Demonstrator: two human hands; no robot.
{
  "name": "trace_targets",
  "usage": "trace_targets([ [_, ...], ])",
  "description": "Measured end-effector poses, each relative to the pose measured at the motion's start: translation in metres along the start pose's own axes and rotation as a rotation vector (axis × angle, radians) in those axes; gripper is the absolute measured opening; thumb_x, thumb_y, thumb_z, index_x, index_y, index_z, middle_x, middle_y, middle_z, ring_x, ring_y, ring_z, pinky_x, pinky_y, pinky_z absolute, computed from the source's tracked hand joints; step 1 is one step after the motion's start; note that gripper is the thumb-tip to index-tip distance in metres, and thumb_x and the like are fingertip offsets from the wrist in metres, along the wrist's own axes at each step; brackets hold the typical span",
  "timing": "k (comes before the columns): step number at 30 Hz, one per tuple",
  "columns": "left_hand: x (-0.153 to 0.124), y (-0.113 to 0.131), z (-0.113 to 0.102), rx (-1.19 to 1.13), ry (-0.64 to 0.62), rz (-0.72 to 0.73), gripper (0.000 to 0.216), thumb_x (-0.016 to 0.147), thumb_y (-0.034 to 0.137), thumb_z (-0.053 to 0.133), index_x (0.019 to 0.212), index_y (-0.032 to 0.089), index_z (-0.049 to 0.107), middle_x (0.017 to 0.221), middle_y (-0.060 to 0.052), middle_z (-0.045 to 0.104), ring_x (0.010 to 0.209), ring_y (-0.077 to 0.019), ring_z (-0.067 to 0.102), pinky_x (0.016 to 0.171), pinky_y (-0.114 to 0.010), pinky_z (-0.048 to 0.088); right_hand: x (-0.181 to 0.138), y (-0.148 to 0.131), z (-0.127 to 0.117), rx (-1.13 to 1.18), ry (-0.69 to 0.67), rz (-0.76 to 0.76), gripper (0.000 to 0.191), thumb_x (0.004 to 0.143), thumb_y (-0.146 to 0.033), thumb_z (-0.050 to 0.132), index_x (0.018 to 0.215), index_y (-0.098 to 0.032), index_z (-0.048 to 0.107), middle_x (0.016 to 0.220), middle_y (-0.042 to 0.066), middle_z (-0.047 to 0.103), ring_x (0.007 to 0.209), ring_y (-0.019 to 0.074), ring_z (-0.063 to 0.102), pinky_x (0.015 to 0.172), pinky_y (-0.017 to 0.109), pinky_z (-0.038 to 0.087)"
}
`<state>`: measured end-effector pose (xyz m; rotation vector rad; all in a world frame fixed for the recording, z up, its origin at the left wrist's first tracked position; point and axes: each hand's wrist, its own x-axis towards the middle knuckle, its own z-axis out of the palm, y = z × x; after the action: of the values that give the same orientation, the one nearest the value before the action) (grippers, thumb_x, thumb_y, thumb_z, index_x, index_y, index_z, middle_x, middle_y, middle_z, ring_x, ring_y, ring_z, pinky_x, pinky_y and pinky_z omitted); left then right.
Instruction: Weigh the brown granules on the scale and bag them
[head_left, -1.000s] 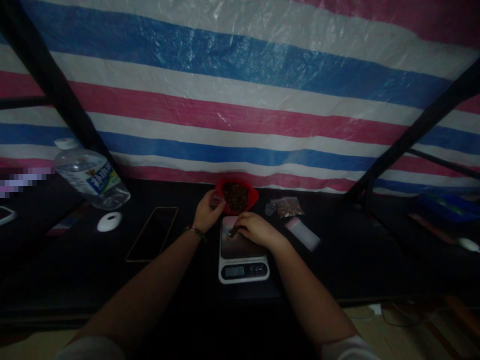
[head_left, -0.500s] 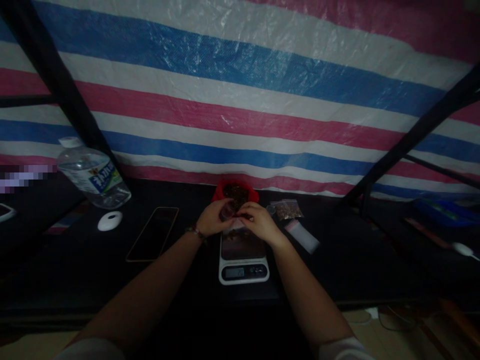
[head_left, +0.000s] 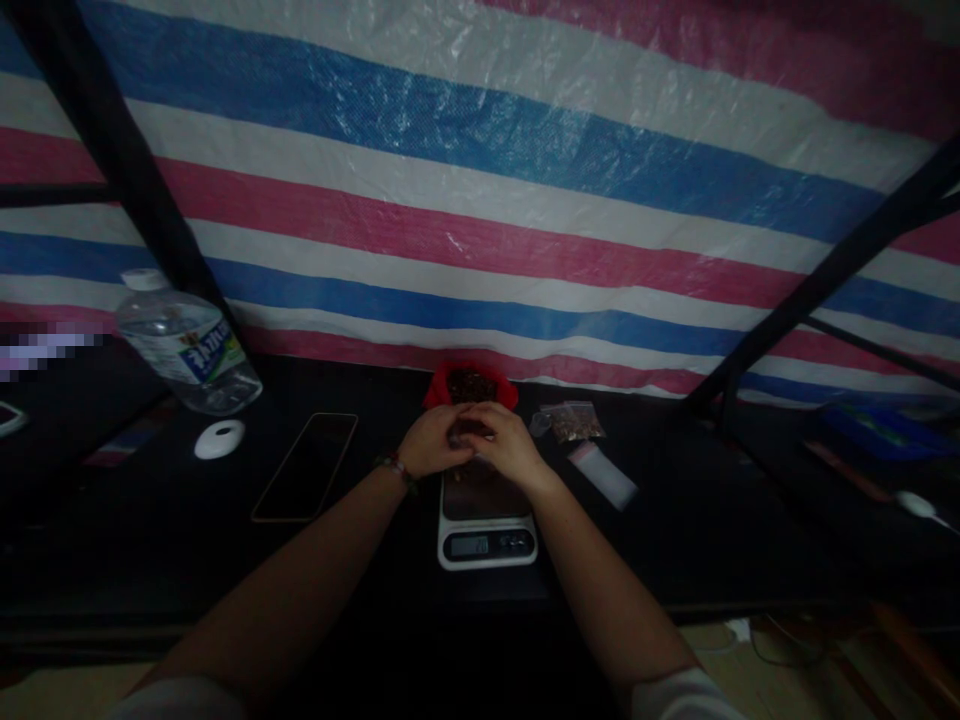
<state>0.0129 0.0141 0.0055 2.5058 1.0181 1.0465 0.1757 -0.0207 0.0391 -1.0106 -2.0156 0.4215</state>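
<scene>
A small white kitchen scale (head_left: 487, 540) with a lit display sits on the dark table in front of me. Behind it stands a red bowl (head_left: 471, 384) filled with dark brown bits. My left hand (head_left: 435, 441) and my right hand (head_left: 504, 441) meet above the far end of the scale, fingers curled and pinched together around something small that I cannot make out. A bead bracelet is on my left wrist.
A phone (head_left: 307, 466) lies left of the scale, with a white round object (head_left: 219, 439) and a big water bottle (head_left: 187, 346) farther left. Small plastic bags (head_left: 576, 422) and an empty zip bag (head_left: 604, 474) lie to the right. A striped tarp hangs behind the table.
My right hand rose from the scale's plate and my left hand came over from the bowl's rim. Both now meet above the scale.
</scene>
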Motion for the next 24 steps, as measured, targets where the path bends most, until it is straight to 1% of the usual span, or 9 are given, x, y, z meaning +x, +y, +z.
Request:
trace_targets([
  [4,0.000,-0.001,0.001,-0.029,-0.004,-0.014,0.059,0.064,0.025,0.064,0.121,0.017,0.052,0.110,-0.008,0.064,0.099,-0.0234,0.061,0.090,-0.037,0.046,0.000,-0.002,-0.001,-0.007,-0.021,0.015,0.009,0.077,-0.016,0.065,0.085,-0.018,0.068,0.090,0.004,0.065,0.088,0.0150,0.060,0.079,0.027,0.048],
  [6,0.000,-0.001,0.002,-0.050,0.012,-0.016,0.060,0.064,0.024,0.065,0.122,0.018,0.051,0.111,-0.008,0.064,0.100,-0.0231,0.061,0.091,-0.037,0.046,-0.001,-0.003,0.000,-0.007,-0.044,0.008,0.007,0.080,-0.016,0.062,0.083,-0.019,0.067,0.087,0.003,0.065,0.085,0.0144,0.060,0.080,0.028,0.047],
  [9,0.000,-0.001,0.003,-0.086,0.017,-0.012,0.060,0.065,0.024,0.065,0.123,0.018,0.051,0.113,-0.009,0.063,0.102,-0.0229,0.060,0.092,-0.037,0.046,-0.001,-0.006,0.000,0.013,-0.058,-0.020,0.011,0.083,-0.014,0.057,0.086,-0.019,0.067,0.090,0.003,0.065,0.090,0.0145,0.060,0.084,0.029,0.046],
  [12,-0.001,-0.002,0.004,-0.109,0.019,-0.022,0.057,0.067,0.027,0.065,0.122,0.019,0.052,0.113,-0.008,0.064,0.103,-0.0231,0.060,0.091,-0.037,0.046,0.000,-0.005,-0.003,0.019,-0.039,-0.040,0.018,0.084,-0.011,0.052,0.090,-0.020,0.067,0.094,0.004,0.064,0.094,0.0151,0.058,0.086,0.031,0.045],
  [15,-0.001,-0.004,0.004,-0.114,0.063,-0.058,0.058,0.068,0.032,0.067,0.122,0.018,0.052,0.106,-0.008,0.066,0.097,-0.0233,0.062,0.087,-0.037,0.049,-0.003,0.002,-0.015,0.008,0.027,-0.027,0.025,0.084,-0.008,0.047,0.094,-0.020,0.067,0.097,0.005,0.064,0.094,0.0150,0.058,0.087,0.031,0.045],
  [16,-0.001,-0.005,0.003,-0.116,0.089,-0.080,0.058,0.069,0.034,0.067,0.123,0.018,0.052,0.104,-0.008,0.066,0.094,-0.0230,0.063,0.085,-0.037,0.049,-0.005,0.006,-0.020,0.003,0.024,-0.008,0.025,0.083,-0.008,0.049,0.095,-0.020,0.067,0.096,0.005,0.064,0.093,0.0150,0.059,0.086,0.031,0.045],
  [18,-0.002,-0.008,0.003,-0.122,0.150,-0.136,0.056,0.072,0.035,0.065,0.123,0.017,0.051,0.099,-0.007,0.066,0.089,-0.0217,0.063,0.083,-0.036,0.050,-0.011,0.013,-0.029,-0.012,-0.066,0.057,0.022,0.080,-0.010,0.055,0.096,-0.019,0.068,0.093,0.005,0.065,0.086,0.0148,0.060,0.079,0.028,0.047],
  [21,-0.001,-0.013,0.003,-0.143,0.219,-0.206,0.053,0.076,0.036,0.061,0.124,0.016,0.049,0.094,-0.006,0.066,0.085,-0.0194,0.064,0.080,-0.034,0.051,-0.018,0.021,-0.038,-0.036,-0.316,0.159,0.019,0.073,-0.016,0.065,0.092,-0.017,0.070,0.085,0.004,0.067,0.074,0.0138,0.061,0.067,0.024,0.046],
  [24,-0.001,-0.016,0.003,-0.150,0.233,-0.220,0.053,0.077,0.037,0.061,0.124,0.015,0.049,0.091,-0.005,0.066,0.081,-0.0183,0.064,0.077,-0.032,0.052,-0.021,0.022,-0.038,-0.068,-0.490,0.147,0.012,0.072,-0.017,0.066,0.084,-0.017,0.072,0.078,0.002,0.068,0.071,0.0134,0.061,0.066,0.022,0.044],
])
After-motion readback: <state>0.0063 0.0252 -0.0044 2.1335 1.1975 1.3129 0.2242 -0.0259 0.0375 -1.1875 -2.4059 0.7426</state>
